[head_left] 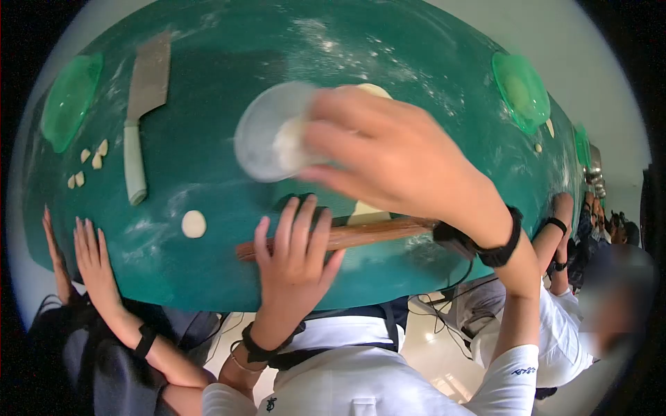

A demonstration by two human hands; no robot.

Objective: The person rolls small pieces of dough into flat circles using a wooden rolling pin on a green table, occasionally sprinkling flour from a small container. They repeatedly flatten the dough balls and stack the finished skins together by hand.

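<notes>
My left hand [295,243] lies across the wooden rolling pin [374,232], palm over its left part, with the fingers stretched out and spread. My right hand [395,156] reaches over to a translucent bowl [260,135] holding white flour [290,142]. Its fingers are smeared by motion at the bowl's right side, so I cannot see whether they grip anything. A pale flat piece of dough [366,213] shows just beyond the pin, partly hidden by my right hand. Another pale piece [374,90] peeks out behind that hand. One small dough disc [194,224] lies left of my left hand.
A cleaver [149,83] lies on the floured green table [215,83]. Small dough pieces [97,159] sit near a green dish [71,104] at left. Another green dish [520,93] stands at right. Neighbours' hands [97,267] and arms [555,232] rest at both sides.
</notes>
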